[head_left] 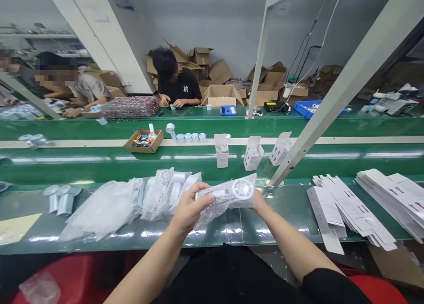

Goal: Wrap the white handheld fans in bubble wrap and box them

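A white hand-held fan sealed in a clear bubble bag (228, 197) hangs over the near edge of the green bench, gripped at both ends. My left hand (189, 209) wraps the handle end of the bag. My right hand (259, 201) holds the round head end and is mostly hidden behind it. Just left of my hands lies a pile of more bagged fans (132, 202).
Stacks of flat white carton blanks (347, 211) lie at the right. Three folded white boxes (253, 153) stand on the green conveyor (82, 158), near a small cardboard tray (145, 140). A slanted white post (331, 101) crosses the right. Other people work across the belt.
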A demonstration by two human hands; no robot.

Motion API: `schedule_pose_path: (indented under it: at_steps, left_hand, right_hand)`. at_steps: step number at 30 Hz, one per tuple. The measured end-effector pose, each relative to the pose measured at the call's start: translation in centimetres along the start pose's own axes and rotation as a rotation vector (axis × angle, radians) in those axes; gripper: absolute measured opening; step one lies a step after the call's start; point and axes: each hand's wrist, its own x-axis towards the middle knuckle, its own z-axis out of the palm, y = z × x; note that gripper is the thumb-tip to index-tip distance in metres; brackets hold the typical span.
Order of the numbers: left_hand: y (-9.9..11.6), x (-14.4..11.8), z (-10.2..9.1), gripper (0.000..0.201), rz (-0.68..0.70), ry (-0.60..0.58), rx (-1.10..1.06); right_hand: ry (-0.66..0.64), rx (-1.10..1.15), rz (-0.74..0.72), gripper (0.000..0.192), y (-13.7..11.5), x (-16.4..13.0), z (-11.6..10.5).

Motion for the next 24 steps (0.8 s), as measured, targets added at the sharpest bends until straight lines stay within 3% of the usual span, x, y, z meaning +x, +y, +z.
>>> schedule_pose_path:
  at_steps: [3,6,9,12,17,20,24]
  left_hand:
    - [-1.3,1.0,-0.1,0.042,0.000,0.138,0.126]
    - [-1.5,1.7,-1.0,0.039,0.062,0.274,0.334]
    - [-0.7,1.3,-0.8,0.029,0.219,0.265,0.703]
    - [0.4,0.3,0.7,0.024,0.372,0.187,1.065]
    - [0.8,-0.8,3.7,0.018,0.512,-0.013,1.321]
    - [0.8,-1.4,4.9,0.013,0.549,-0.227,1.564]
    - [2.5,-1.3,5.8,0.016,0.457,-0.544,1.794]
  right_hand:
    - [0.004,0.066,-0.099,0.006,0.1,-0.5,0.6]
    - [-0.012,0.150,-0.212,0.027,0.0,-0.4,1.2]
    - [-0.080,0.274,-0.347,0.044,0.2,-0.2,1.8]
    - [-0.201,0.340,-0.438,0.042,0.6,-0.5,1.7]
    - [-0.289,0.267,-0.542,0.073,1.6,-0.8,0.4]
    - [-0.237,0.258,-0.515,0.070,1.9,-0.9,0.5]
    - [-0.227,0.276,-0.609,0.064,1.7,-1.7,1.8]
